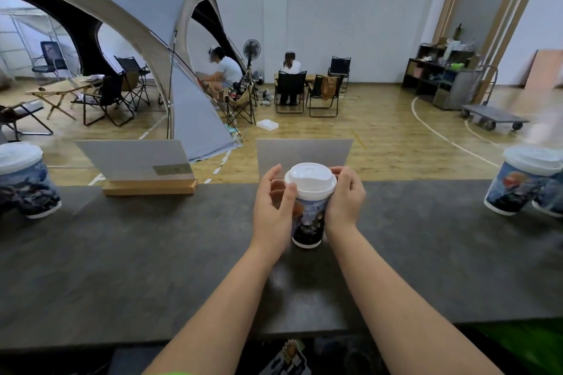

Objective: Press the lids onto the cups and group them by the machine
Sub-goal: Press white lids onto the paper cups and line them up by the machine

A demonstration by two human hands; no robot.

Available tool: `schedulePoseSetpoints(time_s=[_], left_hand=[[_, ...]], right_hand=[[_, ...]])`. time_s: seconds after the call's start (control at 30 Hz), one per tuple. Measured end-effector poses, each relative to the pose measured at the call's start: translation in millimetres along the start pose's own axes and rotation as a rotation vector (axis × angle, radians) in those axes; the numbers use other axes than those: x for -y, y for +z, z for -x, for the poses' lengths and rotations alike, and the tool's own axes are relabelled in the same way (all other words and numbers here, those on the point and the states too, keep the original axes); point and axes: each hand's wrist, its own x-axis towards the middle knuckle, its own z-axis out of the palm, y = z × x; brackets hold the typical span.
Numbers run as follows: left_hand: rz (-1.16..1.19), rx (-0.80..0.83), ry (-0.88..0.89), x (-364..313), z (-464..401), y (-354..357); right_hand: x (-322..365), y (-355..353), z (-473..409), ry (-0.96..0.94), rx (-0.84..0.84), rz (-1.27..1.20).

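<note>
A tall printed paper cup (307, 222) stands upright on the dark grey counter (152, 253), mid-view, with a white dome lid (310, 179) on top. My left hand (274, 207) curls round the cup's left side, thumb against the lid's rim. My right hand (345, 198) wraps the right side, fingertips on the lid's far edge. A lidded cup (27, 183) stands at the far left. Two more lidded cups (524, 183) stand together at the far right. No machine is in view.
Two grey sign cards stand along the counter's far edge, one in a wooden base (149, 186), one (304, 152) right behind the held cup. Beyond the counter lie a wooden floor, a tent, folding chairs and two seated people.
</note>
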Motion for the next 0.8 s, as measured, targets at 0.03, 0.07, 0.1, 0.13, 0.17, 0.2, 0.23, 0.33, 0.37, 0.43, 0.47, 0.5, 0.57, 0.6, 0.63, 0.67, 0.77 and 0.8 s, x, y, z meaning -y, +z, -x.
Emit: schedulePoseSetpoints(time_s=[0.03,0.07,0.1,0.13,0.17,0.2,0.23,0.33,0.37,0.43,0.47,0.5,0.57,0.6,0.63,0.67,0.77,0.8], left_hand=[[-0.005,0.081,-0.040,-0.8,-1.1,-3.0],[-0.009,0.166,-0.087,-0.8,-2.3,-5.8],[-0.004,0.257,-0.136,-1.1,-3.1,-7.9],[0.015,0.346,-0.184,-1.3,-4.0,-8.8],[0.033,0.421,-0.221,-2.4,-4.0,-9.0],[0.038,0.467,-0.237,-2.7,-4.6,-8.5],[0.032,0.487,-0.233,-3.2,-4.8,-8.0],[0.010,0.507,-0.192,-3.3,-3.8,-10.8],[0.008,0.517,-0.188,-3.6,-3.6,-14.0],[-0.014,0.549,-0.197,-4.1,-4.6,-24.2],[-0.034,0.560,-0.197,-3.1,-6.1,-29.4],[-0.060,0.564,-0.194,-1.8,-8.1,-33.6],[-0.116,0.544,-0.177,0.9,-11.6,-36.6],[-0.134,0.529,-0.167,1.2,-12.2,-35.6],[-0.148,0.513,-0.158,0.8,-12.0,-33.7],[-0.158,0.504,-0.148,0.5,-11.5,-31.5],[-0.188,0.565,-0.140,-0.6,-10.4,-26.3],[-0.200,0.596,-0.140,0.0,-10.8,-24.4]], right_hand=[[-2.0,-4.6,1.2,0.004,-0.044,-0.032],[-3.6,-9.0,2.9,0.020,-0.038,-0.069],[-6.5,-12.1,4.7,0.042,0.010,-0.099],[-7.9,-14.7,7.5,0.066,0.083,-0.114],[-8.6,-16.3,9.7,0.090,0.159,-0.122],[-8.8,-17.4,11.5,0.111,0.218,-0.122],[-8.3,-18.3,13.4,0.115,0.256,-0.123],[0.2,-20.7,16.4,0.076,0.174,-0.083],[3.5,-21.6,16.3,0.058,0.110,-0.060],[9.5,-24.0,16.4,0.004,0.027,0.017],[11.2,-25.3,17.6,-0.015,0.018,0.045],[12.2,-25.6,20.1,-0.003,0.017,0.045],[13.7,-26.2,28.8,0.072,0.045,0.008],[13.0,-26.9,32.9,0.094,0.071,-0.005],[12.2,-27.6,36.6,0.102,0.107,-0.006],[10.8,-29.3,39.4,0.101,0.146,0.003],[10.2,-38.6,39.6,0.084,0.192,0.017],[11.2,-42.5,36.9,0.087,0.186,-0.004]])
